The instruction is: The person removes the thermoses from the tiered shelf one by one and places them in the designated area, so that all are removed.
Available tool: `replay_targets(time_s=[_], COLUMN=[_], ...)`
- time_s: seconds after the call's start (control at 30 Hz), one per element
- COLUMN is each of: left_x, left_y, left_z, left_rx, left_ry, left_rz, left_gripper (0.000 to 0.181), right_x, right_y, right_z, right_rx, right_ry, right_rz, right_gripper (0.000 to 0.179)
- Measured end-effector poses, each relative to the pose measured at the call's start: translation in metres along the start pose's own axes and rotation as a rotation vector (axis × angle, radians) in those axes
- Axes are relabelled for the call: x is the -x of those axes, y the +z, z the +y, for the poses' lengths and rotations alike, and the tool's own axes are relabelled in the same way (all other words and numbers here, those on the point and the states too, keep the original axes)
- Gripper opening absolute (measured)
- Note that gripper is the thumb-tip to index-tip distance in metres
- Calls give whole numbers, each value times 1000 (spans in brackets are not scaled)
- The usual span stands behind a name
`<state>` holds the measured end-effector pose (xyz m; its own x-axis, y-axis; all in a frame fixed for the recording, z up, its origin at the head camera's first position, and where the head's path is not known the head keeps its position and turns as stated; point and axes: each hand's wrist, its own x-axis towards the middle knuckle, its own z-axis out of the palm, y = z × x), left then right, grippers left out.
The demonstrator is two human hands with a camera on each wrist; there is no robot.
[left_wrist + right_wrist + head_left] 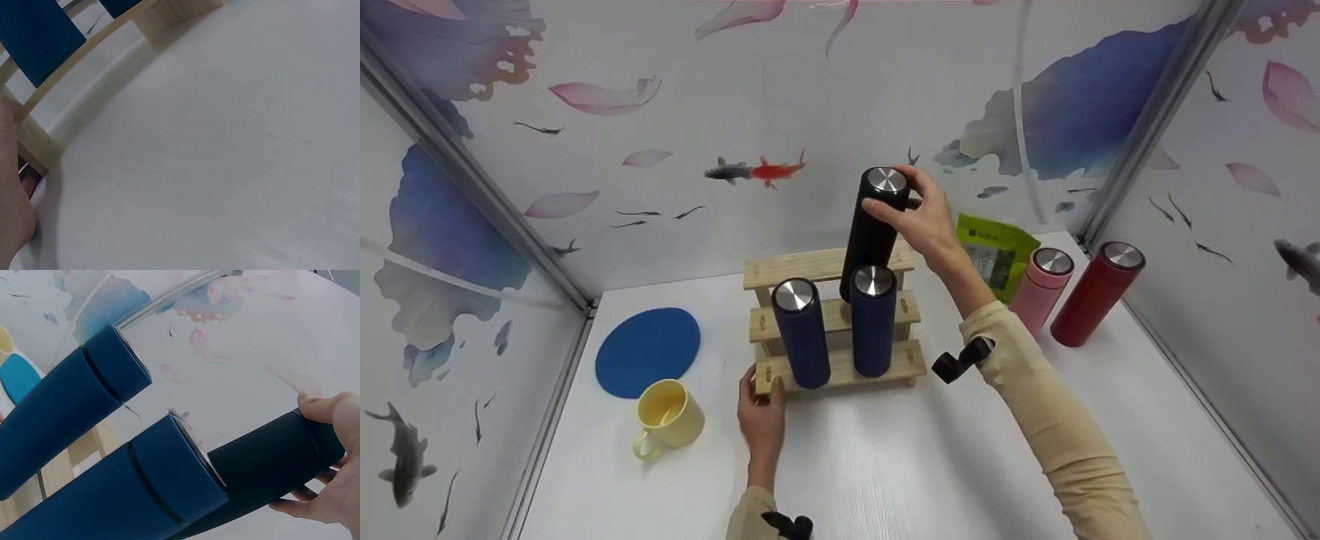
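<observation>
My right hand grips a black vacuum flask round its lid, thumb on the near side; in the right wrist view fingers wrap under that flask. The flask stands nearly upright over a three-tier wooden rack; its base is by the middle step, and whether it touches is partly hidden. Two dark blue flasks stand on the lowest step in front. My left hand holds the left end of that step, thumb on top; the left wrist view shows the rack's edge beside it.
Left of the rack lie a blue round mat and a yellow mug. To the right stand a pink flask, a red flask and a green packet. Patterned panels enclose the white table.
</observation>
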<state>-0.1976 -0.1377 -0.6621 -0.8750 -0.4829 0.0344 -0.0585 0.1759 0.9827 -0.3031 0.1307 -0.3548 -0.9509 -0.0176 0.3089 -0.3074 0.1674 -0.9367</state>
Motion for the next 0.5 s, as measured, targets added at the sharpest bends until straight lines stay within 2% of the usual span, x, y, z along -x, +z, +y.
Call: replay_targets(time_s=[0.1,0.37,0.5], left_x=[0,1,1], left_y=[0,0,-1], left_z=[0,1,1], left_rx=[-8,9,18], left_ry=[0,29,22], left_rz=[1,15,7], left_gripper=[50,49,49], right_x=[1,2,4], right_y=[-8,-25,-31], right_z=[2,6,9], right_rx=[-15,-15,-30], right_ry=[5,-43,-41], right_rz=[27,92,140], right_gripper=[66,67,68])
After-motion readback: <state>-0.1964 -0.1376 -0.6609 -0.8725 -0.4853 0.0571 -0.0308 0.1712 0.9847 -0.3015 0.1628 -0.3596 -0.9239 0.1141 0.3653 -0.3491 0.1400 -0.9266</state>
